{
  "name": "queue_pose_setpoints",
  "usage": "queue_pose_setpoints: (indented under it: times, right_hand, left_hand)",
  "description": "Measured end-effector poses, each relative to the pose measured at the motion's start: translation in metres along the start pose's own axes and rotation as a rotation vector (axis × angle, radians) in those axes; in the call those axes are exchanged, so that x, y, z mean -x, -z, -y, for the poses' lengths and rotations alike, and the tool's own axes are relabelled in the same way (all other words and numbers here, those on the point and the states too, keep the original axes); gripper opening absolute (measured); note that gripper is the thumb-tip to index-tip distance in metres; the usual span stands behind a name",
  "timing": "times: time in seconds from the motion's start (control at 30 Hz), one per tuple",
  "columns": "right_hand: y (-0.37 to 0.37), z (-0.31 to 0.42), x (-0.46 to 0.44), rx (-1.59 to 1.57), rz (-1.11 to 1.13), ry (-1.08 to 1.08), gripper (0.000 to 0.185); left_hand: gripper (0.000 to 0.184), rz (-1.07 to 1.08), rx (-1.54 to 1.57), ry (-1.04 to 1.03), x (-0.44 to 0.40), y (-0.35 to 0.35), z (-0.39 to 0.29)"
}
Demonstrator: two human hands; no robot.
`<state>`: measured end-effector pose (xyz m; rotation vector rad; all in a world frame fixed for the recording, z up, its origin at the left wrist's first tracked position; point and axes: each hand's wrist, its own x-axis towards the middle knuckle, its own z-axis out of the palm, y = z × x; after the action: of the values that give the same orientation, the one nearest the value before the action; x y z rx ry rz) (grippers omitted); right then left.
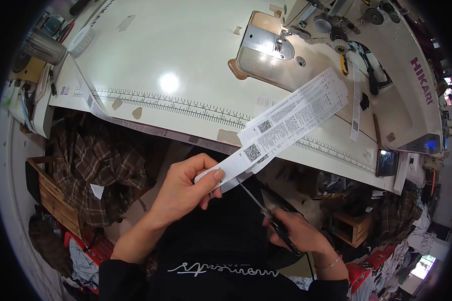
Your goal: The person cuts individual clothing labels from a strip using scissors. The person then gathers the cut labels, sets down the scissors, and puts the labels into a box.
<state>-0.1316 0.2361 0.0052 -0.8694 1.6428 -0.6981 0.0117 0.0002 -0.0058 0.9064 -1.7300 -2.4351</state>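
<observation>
Labels (292, 120), stacked and loosely fanned, slant across the table's (171, 55) near edge, just past the centre of the view toward 1 o'clock. Their long axis runs from 8 o'clock, at the person's left hand (188, 181), to 2 o'clock, where the free ends spread below the machine (402, 65). The large square codes sit toward the 8 o'clock end. The left grip pinches that end between thumb and fingers, covering part of it.

At 5 o'clock, the right hand (301, 232) has its grip closed around the scissors (280, 230), whose blades point to 11 o'clock, tip just beside the stack's underside. Contact there cannot be told, nor whether the blades are parted; some fingers are hidden. Upper labels overlap the lower, so no count is possible, and the small print is unreadable. The machine is cut off at 1 o'clock.
</observation>
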Motion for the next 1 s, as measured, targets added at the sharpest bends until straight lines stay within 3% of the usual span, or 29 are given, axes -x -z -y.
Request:
queue_pose_setpoints:
  times: [0.1, 0.43, 0.5, 0.7, 0.83, 1.0]
  right_hand:
    - [-0.001, 0.012, -0.011, -0.057, 0.006, -0.111, 0.04]
    - [-0.001, 0.024, -0.021, -0.014, -0.054, -0.07, 0.038]
    - [-0.003, 0.02, -0.022, -0.026, -0.081, -0.048, 0.028]
    - [-0.005, 0.012, -0.023, 0.056, -0.14, -0.037, 0.021]
    - [0.002, 0.015, -0.017, 0.003, -0.141, -0.001, 0.032]
    - [0.007, 0.037, -0.02, -0.157, -0.198, 0.106, 0.022]
  left_hand:
    - [0.017, 0.001, -0.017, 0.001, 0.001, -0.004, 0.0]
    - [0.027, 0.036, 0.036, -0.024, 0.001, -0.008, 0.003]
    - [0.027, 0.044, 0.028, -0.007, 0.001, -0.008, 0.001]
    - [0.027, 0.031, 0.024, -0.004, 0.001, -0.008, 0.005]
    - [0.026, 0.016, 0.021, 0.007, 0.007, -0.005, 0.004]
    - [0.022, 0.259, -0.151, 0.018, 0.014, -0.013, -0.007]
